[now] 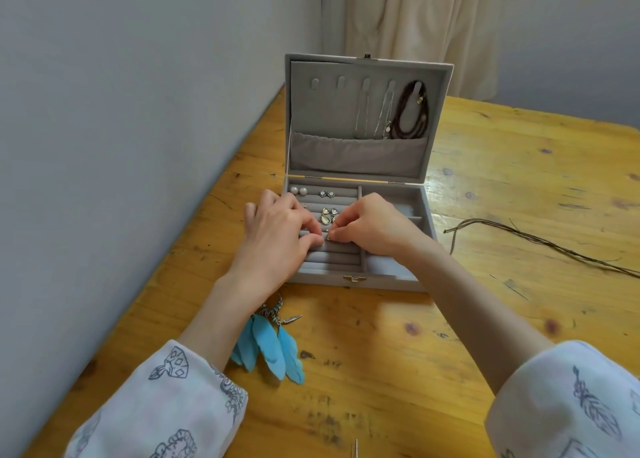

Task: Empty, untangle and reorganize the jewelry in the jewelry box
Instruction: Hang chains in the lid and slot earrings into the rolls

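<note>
Jewelry box (pixel 356 283), grey velvet ridges, hands (pixel 277 231) pinching small metal earring (pixel 329 238)

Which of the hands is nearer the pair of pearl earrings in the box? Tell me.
Left. The left hand lies just below and beside the pearl earrings in the ring rolls' back row. The right hand works farther off, across the rolls toward the divider.

open jewelry box (pixel 356 167), hands (pixel 277 229) pinching small earring (pixel 329 237)
</note>
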The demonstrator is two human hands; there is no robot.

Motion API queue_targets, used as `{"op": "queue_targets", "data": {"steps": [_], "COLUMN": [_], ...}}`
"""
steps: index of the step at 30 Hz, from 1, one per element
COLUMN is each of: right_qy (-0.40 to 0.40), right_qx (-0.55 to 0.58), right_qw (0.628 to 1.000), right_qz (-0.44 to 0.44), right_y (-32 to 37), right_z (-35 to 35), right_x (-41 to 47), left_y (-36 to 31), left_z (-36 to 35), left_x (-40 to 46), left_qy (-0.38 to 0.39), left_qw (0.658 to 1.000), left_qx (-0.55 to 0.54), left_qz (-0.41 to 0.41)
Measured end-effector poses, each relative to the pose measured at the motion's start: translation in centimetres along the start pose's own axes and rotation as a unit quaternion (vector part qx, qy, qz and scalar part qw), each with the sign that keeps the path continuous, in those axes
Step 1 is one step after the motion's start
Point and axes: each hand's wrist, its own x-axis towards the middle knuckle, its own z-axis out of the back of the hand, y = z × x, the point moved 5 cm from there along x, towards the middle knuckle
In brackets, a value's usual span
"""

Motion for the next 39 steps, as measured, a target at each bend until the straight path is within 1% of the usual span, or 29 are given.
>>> {"op": "queue_targets", "data": {"steps": [4, 10, 12, 15, 24, 28, 30, 32, 35, 37, 39], "right_qy": [-0.022, -0.079, -0.087, -0.092, -0.124, -0.111, -0.119, -0.134, -0.174, -0.210, -0.213], "right_qx": [-0.036, -0.085, -0.098, -0.096, -0.118, -0.082, -0.070, -0.059, -0.032, -0.001, 0.018], "right_qw": [0.999, 0.993, 0.991, 0.990, 0.985, 0.989, 0.989, 0.987, 0.980, 0.970, 0.967], "right_qz": [0.003, 0.025, 0.034, 0.044, 0.039, 0.046, 0.059, 0.069, 0.087, 0.119, 0.139], "right_y": [0.1, 0.4, 0.4, 0.6, 1.0, 0.8, 0.6, 0.4, 0.1, 0.3, 0.1], "right_z": [-0.1, -0.5, -0.7, -0.8, -1.0, -0.9, -0.8, -0.8, -0.8, -0.7, -0.9], "right_x": [0.1, 0.0, -0.1, -0.5, -0.9, -1.8, -2.7, -3.9, -6.9, -9.3, -11.9], "left_y": [-0.1, 0.4, 0.4, 0.4, -0.3, -0.4, -0.4, -0.5, -1.0, -1.5, -2.1], "left_z": [0.1, 0.0, 0.0, 0.2, 0.3, 0.5, 0.8, 1.1, 1.7, 2.0, 2.2], "left_x": [-0.6, -1.1, -1.3, -1.6, -2.1, -2.7, -3.2, -4.1, -6.3, -8.0, -9.9], "left_qy": [-0.021, -0.018, -0.029, -0.040, -0.028, -0.027, -0.033, -0.034, -0.038, -0.057, -0.077], "left_qw": [1.000, 1.000, 0.999, 0.999, 0.999, 1.000, 0.999, 0.999, 0.996, 0.992, 0.988], "left_qx": [0.005, -0.019, -0.026, -0.022, 0.015, -0.003, -0.003, -0.014, -0.075, -0.114, -0.137], "left_qz": [-0.013, -0.007, -0.002, 0.007, -0.011, 0.007, 0.014, 0.017, 0.012, 0.000, 0.001]}}
